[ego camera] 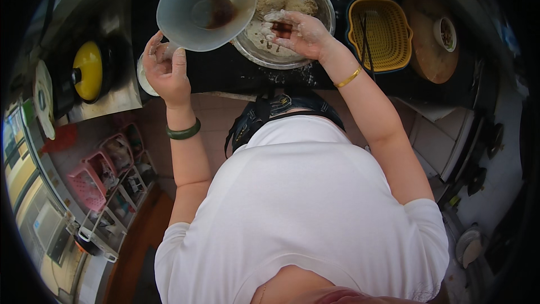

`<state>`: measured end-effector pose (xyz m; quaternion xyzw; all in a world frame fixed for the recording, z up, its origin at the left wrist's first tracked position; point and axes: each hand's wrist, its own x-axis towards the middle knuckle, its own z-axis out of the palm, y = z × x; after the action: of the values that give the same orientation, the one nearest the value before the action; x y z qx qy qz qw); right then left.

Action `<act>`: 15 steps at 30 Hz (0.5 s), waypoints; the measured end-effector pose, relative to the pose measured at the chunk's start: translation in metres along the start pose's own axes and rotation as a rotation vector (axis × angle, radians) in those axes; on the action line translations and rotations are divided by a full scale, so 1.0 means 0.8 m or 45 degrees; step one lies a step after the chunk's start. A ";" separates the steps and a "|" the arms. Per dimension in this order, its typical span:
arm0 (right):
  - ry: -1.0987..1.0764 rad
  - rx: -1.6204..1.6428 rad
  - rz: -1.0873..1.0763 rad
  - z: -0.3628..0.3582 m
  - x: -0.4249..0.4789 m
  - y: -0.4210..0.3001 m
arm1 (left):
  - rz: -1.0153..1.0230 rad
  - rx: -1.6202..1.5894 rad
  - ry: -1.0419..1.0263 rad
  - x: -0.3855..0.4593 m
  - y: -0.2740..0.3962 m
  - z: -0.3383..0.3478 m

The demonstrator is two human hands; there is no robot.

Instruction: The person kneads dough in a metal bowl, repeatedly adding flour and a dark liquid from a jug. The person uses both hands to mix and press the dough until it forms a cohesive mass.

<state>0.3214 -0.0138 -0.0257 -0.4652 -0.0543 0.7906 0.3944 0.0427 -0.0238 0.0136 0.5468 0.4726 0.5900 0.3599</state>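
Note:
My left hand [169, 65], dusted with flour, grips the near rim of a translucent bowl [181, 4] that is tilted towards the metal basin. A little dark brown liquid [221, 12] lies in its bottom. Beside it stands a steel basin [329, 8] with a lump of rough dough [287, 1] and loose white flour [270, 40] sprinkled with brown drops. Over the basin is my right hand [297, 33], coated in flour, its fingers curved and apart. Something dark reddish-brown shows between thumb and fingers; whether it is held liquid or the background, I cannot tell.
Right of the basin are a yellow plastic basket [382, 65] with dark chopsticks [368, 46] and a round wooden board [426, 61] bearing a small white bowl [438, 36]. At left sits a yellow-lidded pot [89, 71]. A white dish [145, 80] is partly behind my left hand.

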 end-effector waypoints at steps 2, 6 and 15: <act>0.008 0.005 -0.002 0.002 -0.004 -0.004 | -0.017 -0.022 0.004 0.001 -0.006 -0.003; 0.024 -0.046 -0.020 0.002 -0.007 -0.006 | -0.023 -0.086 0.047 0.000 -0.020 -0.009; 0.006 -0.258 -0.041 0.008 -0.019 -0.013 | -0.160 -0.113 0.278 0.002 -0.040 -0.005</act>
<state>0.3260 -0.0147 -0.0069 -0.5037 -0.1406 0.7735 0.3580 0.0353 -0.0138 -0.0166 0.4323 0.5158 0.6425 0.3664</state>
